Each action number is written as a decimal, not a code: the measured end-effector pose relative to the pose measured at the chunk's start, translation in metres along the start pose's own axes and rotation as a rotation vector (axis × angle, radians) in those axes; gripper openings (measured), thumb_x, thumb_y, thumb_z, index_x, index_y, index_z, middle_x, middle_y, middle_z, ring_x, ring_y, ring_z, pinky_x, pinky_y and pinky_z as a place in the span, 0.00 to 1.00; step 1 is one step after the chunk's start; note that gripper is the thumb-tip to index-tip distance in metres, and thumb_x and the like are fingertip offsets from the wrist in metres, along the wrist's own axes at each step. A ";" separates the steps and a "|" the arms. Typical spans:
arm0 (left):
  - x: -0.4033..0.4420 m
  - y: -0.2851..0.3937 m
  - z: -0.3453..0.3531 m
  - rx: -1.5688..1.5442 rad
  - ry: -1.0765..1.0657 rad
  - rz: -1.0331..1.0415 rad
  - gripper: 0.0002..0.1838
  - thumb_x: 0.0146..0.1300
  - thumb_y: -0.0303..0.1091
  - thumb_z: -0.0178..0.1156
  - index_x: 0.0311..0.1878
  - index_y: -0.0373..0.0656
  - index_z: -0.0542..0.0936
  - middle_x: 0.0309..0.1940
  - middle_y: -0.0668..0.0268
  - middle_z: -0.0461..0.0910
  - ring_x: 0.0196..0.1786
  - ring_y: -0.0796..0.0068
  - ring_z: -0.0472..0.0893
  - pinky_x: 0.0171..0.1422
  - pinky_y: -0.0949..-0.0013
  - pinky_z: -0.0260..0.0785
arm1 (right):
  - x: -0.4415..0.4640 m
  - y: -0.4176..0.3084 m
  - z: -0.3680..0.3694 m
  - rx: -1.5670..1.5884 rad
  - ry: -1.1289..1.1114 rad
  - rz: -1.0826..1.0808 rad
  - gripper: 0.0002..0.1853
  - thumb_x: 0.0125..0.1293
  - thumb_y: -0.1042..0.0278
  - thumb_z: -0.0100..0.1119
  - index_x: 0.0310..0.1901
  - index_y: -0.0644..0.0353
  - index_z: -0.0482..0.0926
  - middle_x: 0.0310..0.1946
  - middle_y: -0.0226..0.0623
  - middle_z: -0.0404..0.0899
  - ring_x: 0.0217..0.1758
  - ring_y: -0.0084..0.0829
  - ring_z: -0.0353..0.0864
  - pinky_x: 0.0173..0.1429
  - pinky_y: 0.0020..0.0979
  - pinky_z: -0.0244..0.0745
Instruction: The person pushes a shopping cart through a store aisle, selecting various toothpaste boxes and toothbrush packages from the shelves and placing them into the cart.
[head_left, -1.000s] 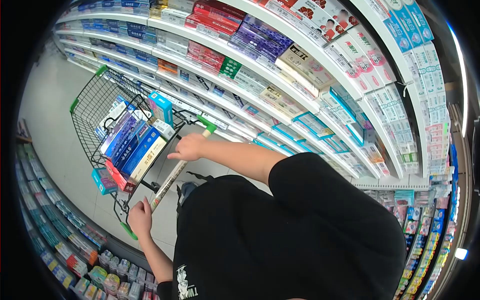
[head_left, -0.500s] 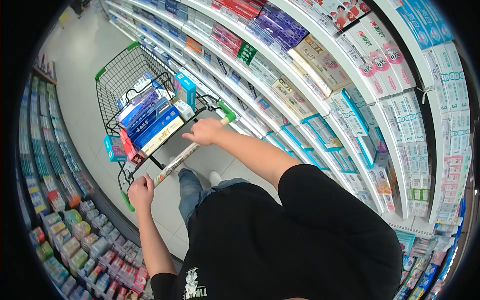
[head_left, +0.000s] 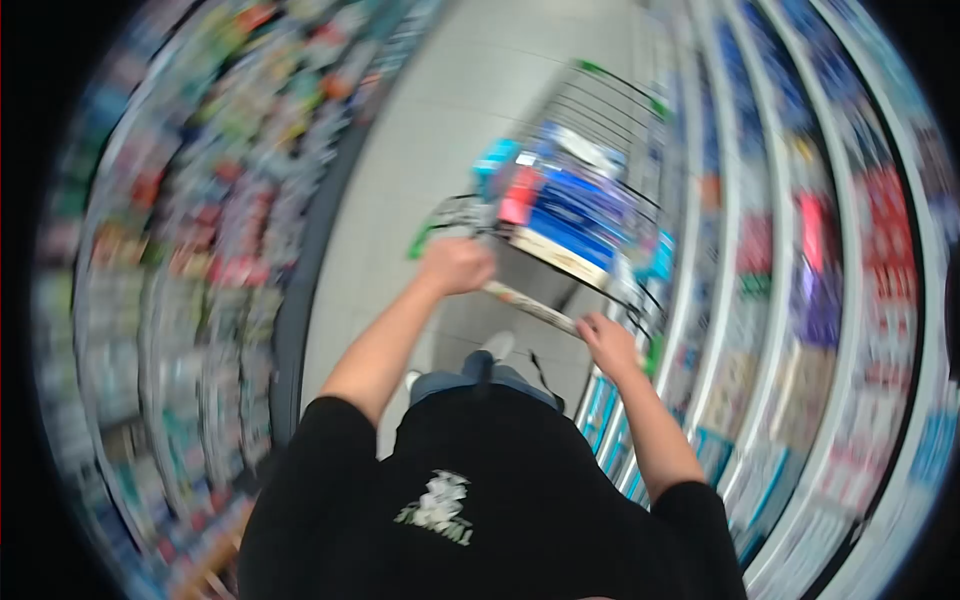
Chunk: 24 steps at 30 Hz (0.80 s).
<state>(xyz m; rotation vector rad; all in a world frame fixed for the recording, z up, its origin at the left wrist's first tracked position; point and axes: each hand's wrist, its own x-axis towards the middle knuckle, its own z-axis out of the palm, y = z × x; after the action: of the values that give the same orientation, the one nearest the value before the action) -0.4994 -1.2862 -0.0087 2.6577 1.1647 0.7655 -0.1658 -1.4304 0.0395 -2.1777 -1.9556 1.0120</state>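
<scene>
My left hand (head_left: 457, 266) is wrapped round the left part of the pale cart handle (head_left: 535, 307). Near the other end of that bar, my right hand (head_left: 608, 343) is closed on it too. Beyond the handle is the wire shopping cart (head_left: 600, 95) with green corners. Inside it lie a blue box (head_left: 572, 213), a cream-edged box (head_left: 560, 255) and a red box (head_left: 518, 195). A turquoise box (head_left: 493, 163) is at the cart's left side, another (head_left: 661, 257) at its right. Motion blur hides the print on the boxes.
Blurred shelves (head_left: 720, 250) full of boxed goods run close along the right side. More shelves (head_left: 235, 200) with colourful packages stand on the left behind a dark base edge (head_left: 325, 220). The pale tiled floor (head_left: 430, 120) stretches ahead between them.
The view has swung round, so the cart now points ahead, right of centre, and the left shelves fill more of the view. Both hands have stayed on the handle.
</scene>
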 end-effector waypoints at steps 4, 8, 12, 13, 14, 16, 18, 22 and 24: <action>-0.032 0.004 -0.011 -0.024 0.157 -0.218 0.11 0.60 0.43 0.67 0.25 0.50 0.84 0.23 0.66 0.82 0.30 0.59 0.84 0.33 0.52 0.76 | -0.019 -0.022 0.026 -0.161 0.003 -0.138 0.24 0.76 0.39 0.57 0.60 0.49 0.80 0.45 0.51 0.88 0.49 0.57 0.87 0.51 0.53 0.79; -0.082 0.044 -0.007 0.140 0.114 -0.304 0.12 0.65 0.46 0.66 0.40 0.48 0.85 0.45 0.61 0.85 0.61 0.56 0.82 0.69 0.43 0.70 | -0.032 -0.021 0.040 -0.165 -0.008 -0.271 0.23 0.71 0.51 0.68 0.60 0.55 0.78 0.42 0.54 0.88 0.45 0.57 0.88 0.48 0.51 0.80; -0.200 0.099 -0.048 0.121 0.146 -0.399 0.33 0.72 0.49 0.62 0.76 0.48 0.70 0.75 0.55 0.71 0.79 0.56 0.67 0.84 0.48 0.57 | -0.033 -0.076 0.083 -0.017 -0.066 -0.465 0.22 0.69 0.63 0.72 0.59 0.63 0.77 0.37 0.52 0.87 0.40 0.51 0.89 0.46 0.44 0.81; -0.237 0.110 -0.045 0.057 0.107 -0.470 0.35 0.73 0.49 0.61 0.78 0.48 0.67 0.76 0.56 0.70 0.79 0.56 0.67 0.84 0.49 0.58 | -0.029 -0.092 0.095 -0.004 -0.054 -0.528 0.21 0.70 0.64 0.71 0.59 0.63 0.76 0.37 0.52 0.87 0.40 0.51 0.89 0.46 0.43 0.81; -0.268 0.116 -0.044 -0.010 0.076 -0.534 0.37 0.73 0.50 0.61 0.80 0.48 0.65 0.78 0.57 0.68 0.79 0.56 0.67 0.84 0.50 0.58 | -0.029 -0.111 0.105 -0.050 -0.019 -0.584 0.20 0.70 0.67 0.71 0.58 0.63 0.76 0.37 0.52 0.87 0.40 0.51 0.89 0.46 0.43 0.81; -0.357 0.141 -0.065 -0.223 -0.132 -0.865 0.33 0.74 0.48 0.60 0.78 0.47 0.67 0.76 0.57 0.71 0.78 0.55 0.69 0.82 0.52 0.61 | -0.029 -0.146 0.123 -0.103 -0.061 -0.419 0.18 0.69 0.62 0.72 0.51 0.65 0.79 0.34 0.54 0.86 0.40 0.54 0.89 0.47 0.46 0.81; -0.482 0.165 -0.055 -0.259 -0.255 -1.194 0.20 0.71 0.40 0.56 0.62 0.43 0.78 0.56 0.52 0.85 0.63 0.49 0.82 0.69 0.46 0.74 | -0.021 -0.149 0.153 -0.259 0.133 -0.459 0.19 0.67 0.56 0.72 0.43 0.67 0.84 0.33 0.57 0.86 0.40 0.56 0.89 0.47 0.49 0.81; -0.758 0.280 -0.033 -0.204 -0.566 -1.992 0.22 0.73 0.46 0.56 0.60 0.43 0.85 0.61 0.51 0.85 0.66 0.51 0.84 0.68 0.49 0.77 | -0.030 -0.166 0.186 -0.132 0.067 -0.433 0.19 0.65 0.58 0.74 0.44 0.69 0.85 0.34 0.53 0.88 0.38 0.53 0.89 0.48 0.47 0.81; -0.832 0.364 -0.058 -0.266 -0.578 -2.362 0.19 0.70 0.37 0.59 0.60 0.44 0.87 0.63 0.56 0.86 0.66 0.59 0.85 0.67 0.55 0.78 | -0.029 -0.174 0.201 -0.032 0.072 -0.548 0.17 0.66 0.60 0.73 0.45 0.68 0.86 0.31 0.46 0.88 0.34 0.40 0.89 0.43 0.40 0.81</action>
<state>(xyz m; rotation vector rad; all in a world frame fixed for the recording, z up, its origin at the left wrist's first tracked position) -0.7679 -2.1402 -0.1705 -0.0030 2.2249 -0.3337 -0.4155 -1.4982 -0.0279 -1.5110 -2.3416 0.7973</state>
